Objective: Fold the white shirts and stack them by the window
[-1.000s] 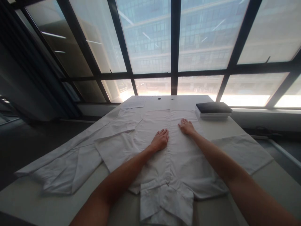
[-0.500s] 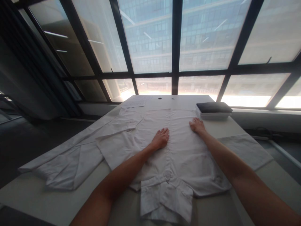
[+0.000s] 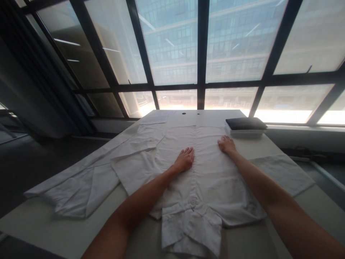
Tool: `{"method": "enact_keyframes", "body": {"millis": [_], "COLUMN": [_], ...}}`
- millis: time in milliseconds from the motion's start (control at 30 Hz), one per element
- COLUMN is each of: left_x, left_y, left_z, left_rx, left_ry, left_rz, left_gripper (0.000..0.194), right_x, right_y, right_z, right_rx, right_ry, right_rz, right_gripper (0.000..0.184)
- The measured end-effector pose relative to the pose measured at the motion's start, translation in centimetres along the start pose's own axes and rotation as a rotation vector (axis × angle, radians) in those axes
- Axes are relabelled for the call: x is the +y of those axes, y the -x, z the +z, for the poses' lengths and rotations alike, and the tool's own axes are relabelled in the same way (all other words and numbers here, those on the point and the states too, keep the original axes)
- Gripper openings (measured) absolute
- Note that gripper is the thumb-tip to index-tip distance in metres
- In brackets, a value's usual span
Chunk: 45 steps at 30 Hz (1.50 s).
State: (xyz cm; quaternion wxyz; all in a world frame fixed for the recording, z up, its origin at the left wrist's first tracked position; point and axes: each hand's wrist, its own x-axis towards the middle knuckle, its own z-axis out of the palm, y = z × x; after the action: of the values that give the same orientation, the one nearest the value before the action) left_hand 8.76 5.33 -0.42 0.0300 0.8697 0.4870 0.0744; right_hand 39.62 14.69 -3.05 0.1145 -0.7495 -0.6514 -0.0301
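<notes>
A white shirt [image 3: 210,180] lies spread on the white table [image 3: 35,225], its collar [image 3: 191,230] towards me and hanging near the front edge. A front seam runs down its middle. My left hand [image 3: 184,159] rests flat on the cloth, fingertips close to that seam, with nothing in it. Farther out and to the right, my right hand [image 3: 226,144] lies on the shirt near its side edge, fingers outstretched and pressing the fabric. Part of that edge is hidden under my right forearm.
More white cloth [image 3: 78,190] lies creased on the left, and a white piece [image 3: 280,171] extends on the right. A dark folded item [image 3: 245,123] tops a white stack [image 3: 245,132] at the back right. Paper sheets [image 3: 154,118] lie at the back left. Windows [image 3: 172,43] stand behind.
</notes>
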Motion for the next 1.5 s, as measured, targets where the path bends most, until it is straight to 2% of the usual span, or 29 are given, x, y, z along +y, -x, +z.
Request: {"method": "enact_keyframes", "body": {"millis": [1133, 1500], "left_x": [0.1, 0.0], "left_y": [0.0, -0.1], "left_z": [-0.1, 0.0], "left_rx": [-0.003, -0.002], "left_ry": [0.014, 0.018], "left_rz": [0.0, 0.006], "left_gripper": [0.054, 0.054], "right_x": [-0.4, -0.8], "right_y": [0.6, 1.3], "right_z": [-0.7, -1.5], "right_rx": [0.023, 0.034], "right_ry": [-0.03, -0.009], "right_rz": [0.011, 0.002], "right_gripper": [0.056, 0.054]}}
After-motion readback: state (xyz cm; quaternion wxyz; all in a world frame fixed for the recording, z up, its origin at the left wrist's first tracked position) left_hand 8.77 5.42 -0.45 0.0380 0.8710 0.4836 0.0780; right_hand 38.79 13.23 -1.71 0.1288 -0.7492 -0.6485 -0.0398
